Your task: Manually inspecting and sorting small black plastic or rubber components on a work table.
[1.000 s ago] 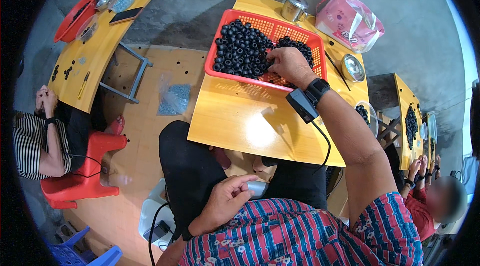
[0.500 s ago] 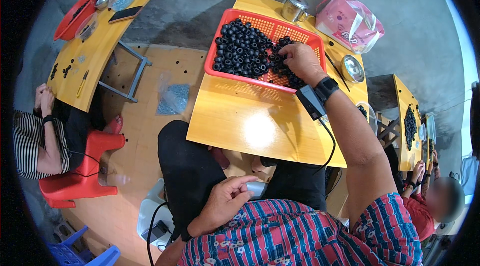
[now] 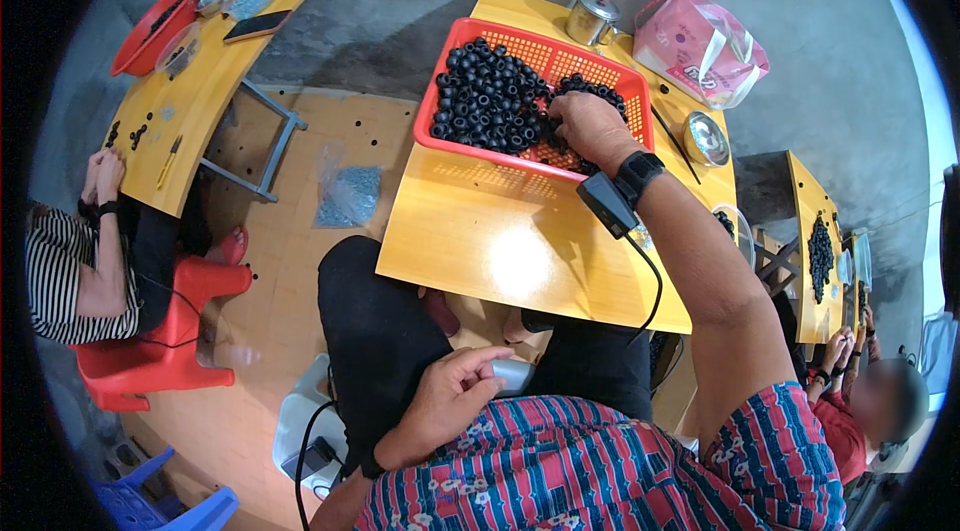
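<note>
A red plastic basket (image 3: 470, 143) with open mesh walls stands on the yellow table (image 3: 450, 221). In its left part lies a big heap of small black ring-shaped parts (image 3: 485, 96), and a smaller group (image 3: 600, 91) lies to the right. My right hand (image 3: 592, 129) reaches into the basket between the two groups, fingers bent down among the parts. Its fingertips are hidden, so what they grip does not show. Over my lap rests my left hand (image 3: 445, 401), holding nothing, index finger stretched out beside a grey rounded edge (image 3: 512, 377) between my thighs.
Beyond the basket are a lidded metal cup (image 3: 594, 19), a pink bag (image 3: 700, 46), a metal bowl (image 3: 706, 138) and a dark stick (image 3: 676, 143). A bag of bluish small parts (image 3: 350, 197) lies on the floor. Other people sit at tables left and right.
My right hand has shifted slightly left and nearer within the basket, its fingers deeper among the black parts. My left hand stays put. The person at left has moved their hands a little.
</note>
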The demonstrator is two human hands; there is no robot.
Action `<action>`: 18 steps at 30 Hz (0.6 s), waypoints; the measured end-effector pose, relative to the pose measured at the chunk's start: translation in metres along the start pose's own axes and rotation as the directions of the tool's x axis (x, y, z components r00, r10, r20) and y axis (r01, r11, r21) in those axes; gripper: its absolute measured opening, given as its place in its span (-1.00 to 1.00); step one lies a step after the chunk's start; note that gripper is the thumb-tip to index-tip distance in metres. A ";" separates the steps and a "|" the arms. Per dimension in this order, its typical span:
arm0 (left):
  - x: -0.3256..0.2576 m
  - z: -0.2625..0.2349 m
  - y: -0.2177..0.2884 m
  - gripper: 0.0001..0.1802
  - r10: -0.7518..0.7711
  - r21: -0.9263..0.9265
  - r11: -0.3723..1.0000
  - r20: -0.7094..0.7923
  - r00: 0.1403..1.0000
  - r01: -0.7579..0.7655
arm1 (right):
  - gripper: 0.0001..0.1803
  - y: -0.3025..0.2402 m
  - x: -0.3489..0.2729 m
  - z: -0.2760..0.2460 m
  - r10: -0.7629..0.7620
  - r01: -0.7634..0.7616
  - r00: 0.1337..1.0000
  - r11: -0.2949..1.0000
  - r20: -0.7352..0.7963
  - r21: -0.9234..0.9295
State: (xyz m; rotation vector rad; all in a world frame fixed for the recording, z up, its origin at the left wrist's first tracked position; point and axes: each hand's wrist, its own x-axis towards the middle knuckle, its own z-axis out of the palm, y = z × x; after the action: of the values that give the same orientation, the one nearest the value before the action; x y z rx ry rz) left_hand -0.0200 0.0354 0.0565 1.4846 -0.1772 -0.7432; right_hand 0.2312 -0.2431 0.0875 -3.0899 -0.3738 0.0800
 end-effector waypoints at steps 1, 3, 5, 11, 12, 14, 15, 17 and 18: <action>0.000 0.000 0.000 -0.60 0.002 0.002 1.000 -0.001 1.000 -0.002 | -0.71 0.001 -0.001 0.001 -0.001 0.001 1.000 1.000 -0.003 0.000; -0.002 0.001 -0.002 -0.60 0.028 0.017 0.999 -0.026 0.999 -0.028 | -0.72 0.001 -0.003 -0.001 -0.030 0.030 1.000 0.999 -0.003 0.041; -0.004 0.001 -0.006 -0.60 0.033 0.027 0.999 -0.029 0.999 -0.032 | -0.72 0.001 -0.011 -0.008 -0.023 0.032 0.997 0.992 -0.077 0.119; -0.010 0.005 0.004 -0.61 0.037 0.048 0.998 -0.074 0.997 -0.034 | -0.78 -0.029 -0.065 -0.038 0.121 0.006 0.986 0.673 -0.118 0.740; -0.012 0.007 0.005 -0.61 0.049 0.063 0.997 -0.087 0.995 -0.044 | -0.81 -0.036 -0.077 -0.039 0.065 0.066 0.991 0.547 -0.120 0.834; -0.013 0.009 0.006 -0.62 0.091 0.059 0.995 -0.099 0.991 -0.086 | -0.84 -0.056 -0.106 -0.050 0.059 -0.031 0.998 0.350 0.011 0.936; -0.013 0.011 0.006 -0.63 0.138 0.058 0.989 -0.102 0.985 -0.133 | -0.86 -0.060 -0.121 -0.050 0.027 -0.057 0.998 0.256 0.052 0.965; -0.013 0.013 0.006 -0.64 0.178 -0.017 0.983 -0.103 0.979 -0.181 | -0.77 -0.074 -0.146 -0.045 -0.047 -0.092 0.995 0.017 0.092 0.996; -0.015 0.013 0.011 -0.64 0.196 -0.047 0.978 -0.105 0.975 -0.202 | -0.73 -0.081 -0.157 -0.043 -0.095 -0.124 0.989 -0.110 0.114 0.986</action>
State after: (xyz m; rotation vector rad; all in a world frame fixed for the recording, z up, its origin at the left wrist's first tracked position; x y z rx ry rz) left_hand -0.0350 0.0315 0.0728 1.4224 -0.2229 -0.5072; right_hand 0.0623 -0.2029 0.1403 -1.4193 -0.1112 0.3944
